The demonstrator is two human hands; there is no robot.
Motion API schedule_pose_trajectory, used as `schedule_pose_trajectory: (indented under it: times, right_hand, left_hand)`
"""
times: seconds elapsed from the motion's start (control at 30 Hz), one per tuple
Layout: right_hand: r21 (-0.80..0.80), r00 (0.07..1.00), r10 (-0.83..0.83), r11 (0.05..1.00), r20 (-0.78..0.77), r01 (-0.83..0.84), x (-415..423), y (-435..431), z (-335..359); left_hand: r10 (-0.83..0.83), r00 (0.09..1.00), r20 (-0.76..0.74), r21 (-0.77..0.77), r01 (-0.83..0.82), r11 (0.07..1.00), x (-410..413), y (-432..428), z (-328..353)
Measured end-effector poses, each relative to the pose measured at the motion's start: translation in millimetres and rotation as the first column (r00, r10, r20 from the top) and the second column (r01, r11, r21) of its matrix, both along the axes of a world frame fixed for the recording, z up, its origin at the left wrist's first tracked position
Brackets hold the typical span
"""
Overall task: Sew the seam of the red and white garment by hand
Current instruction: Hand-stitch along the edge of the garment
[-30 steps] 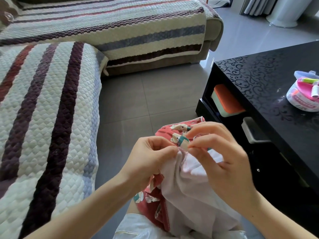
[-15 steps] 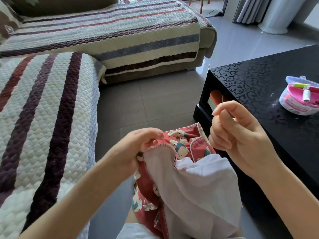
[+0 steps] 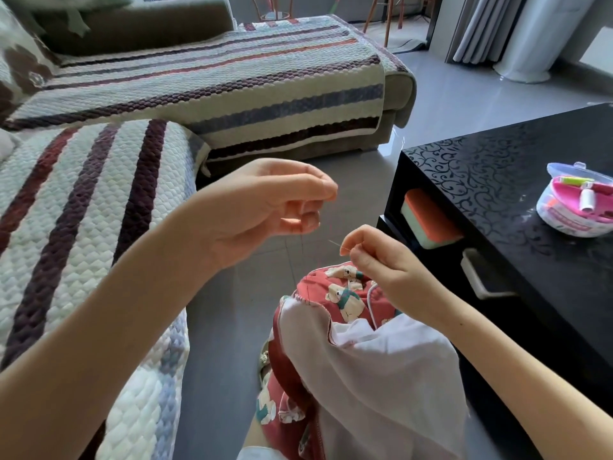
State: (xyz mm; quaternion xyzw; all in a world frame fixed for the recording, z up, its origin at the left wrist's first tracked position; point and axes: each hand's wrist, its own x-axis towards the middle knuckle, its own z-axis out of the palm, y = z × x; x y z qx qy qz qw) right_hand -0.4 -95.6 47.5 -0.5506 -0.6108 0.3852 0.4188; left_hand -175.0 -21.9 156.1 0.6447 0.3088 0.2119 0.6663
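Head view: half a second ago the left hand (image 3: 265, 210) held the edge of the garment (image 3: 365, 360). Now it has let go and risen to 11 o'clock of it, thumb and forefinger closed, apparently on the thread (image 3: 303, 240). The right hand (image 3: 381, 263), pinching the needle (image 3: 335, 244), has dropped just above the garment, which lies at 6 o'clock. Probably a stitch is being tightened. At 3 o'clock the open sewing box (image 3: 564, 224) holds thread spools (image 3: 587, 200).
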Motion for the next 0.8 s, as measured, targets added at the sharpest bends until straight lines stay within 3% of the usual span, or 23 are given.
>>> schedule_pose_trajectory:
  times: [0.23,0.53,0.63,0.8]
  right_hand:
    - [0.104,0.975,0.133,0.988,-0.180,-0.116,-18,-3,8]
    - [0.325,0.912,0.131,0.946,-0.388,0.003,-18,-14,28]
    - [0.281,0.839,0.109,0.958,-0.533,0.054,-8,-16,32]
    - [0.210,0.856,-0.052,0.960,-0.515,0.184,7,-19,28]
  left_hand:
    - [-0.024,1.000,-0.001,0.072,0.024,0.997,8,3,3]
    - [0.099,0.995,-0.029,0.032,-0.098,0.995,9,17,-15]
    - [0.128,0.990,-0.057,0.074,-0.124,0.990,7,16,-34]
    - [0.065,0.965,-0.256,0.209,-0.011,0.978,3,-1,-90]
